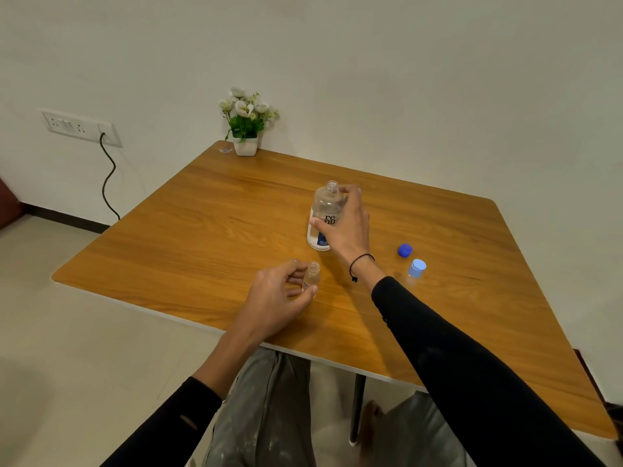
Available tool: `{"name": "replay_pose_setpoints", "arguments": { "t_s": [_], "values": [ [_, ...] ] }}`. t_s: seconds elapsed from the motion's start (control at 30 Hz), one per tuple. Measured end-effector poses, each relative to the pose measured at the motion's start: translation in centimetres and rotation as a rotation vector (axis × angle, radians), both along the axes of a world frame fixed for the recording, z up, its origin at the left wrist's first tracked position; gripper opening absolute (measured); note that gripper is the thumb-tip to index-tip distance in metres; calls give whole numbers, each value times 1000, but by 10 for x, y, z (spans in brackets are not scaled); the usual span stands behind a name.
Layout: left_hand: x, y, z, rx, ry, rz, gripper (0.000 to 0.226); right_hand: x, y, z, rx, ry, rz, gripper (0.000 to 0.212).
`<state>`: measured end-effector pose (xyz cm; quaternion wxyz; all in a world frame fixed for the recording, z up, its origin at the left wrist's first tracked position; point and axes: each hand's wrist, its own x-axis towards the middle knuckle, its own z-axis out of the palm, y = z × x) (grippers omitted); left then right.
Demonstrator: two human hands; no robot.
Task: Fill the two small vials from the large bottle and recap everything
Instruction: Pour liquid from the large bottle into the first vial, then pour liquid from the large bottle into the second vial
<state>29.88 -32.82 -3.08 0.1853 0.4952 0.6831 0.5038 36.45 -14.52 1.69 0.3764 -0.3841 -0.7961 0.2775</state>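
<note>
The right hand (347, 224) wraps the bottle (325, 217) from its right side, thumb across the label and fingertips up near the shoulder; the bottle stands upright on the table (202, 230), uncapped, mostly clear with a little liquid low down as far as can be told. The left hand (276, 298) pinches an open vial (312, 276) between thumb and fingers, upright, near the table's front edge; its contents cannot be made out. To the right of the right wrist a dark blue cap (405, 250) lies loose, and just beside it stands a second vial (416, 269) with a light blue cap on. Bare wood spreads wide to the left and behind the bottle. A flowerpot (246, 144) sits at the far corner against the wall.
</note>
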Motion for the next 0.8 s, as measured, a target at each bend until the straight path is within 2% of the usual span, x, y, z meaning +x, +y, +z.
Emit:
{"name": "replay_pose_setpoints", "arguments": {
  "t_s": [0.1,0.2,0.27,0.37,0.43,0.57,0.67,0.8],
  "values": [
    [1,0,0,4,3,-10,50,-1,-1,3,1,37,-19,78],
    [2,-5,1,13,-11,6,68,0,-2,13,25,66,-32,80],
    [6,-12,4,73,67,78,72,3,-1,25,47,89,-30,79],
    [27,-23,13,242,208,189,51,14,2,45,93,114,-25,78],
    [51,-27,15,306,239,168,37,24,5,61,120,132,-22,78],
    [91,-16,7,254,123,37,25,50,15,90,174,129,-36,78],
    [106,1,4,189,33,25,22,73,28,99,171,113,-46,78],
    [116,20,3,139,5,13,21,102,48,94,143,80,-94,77]
  ]
}}
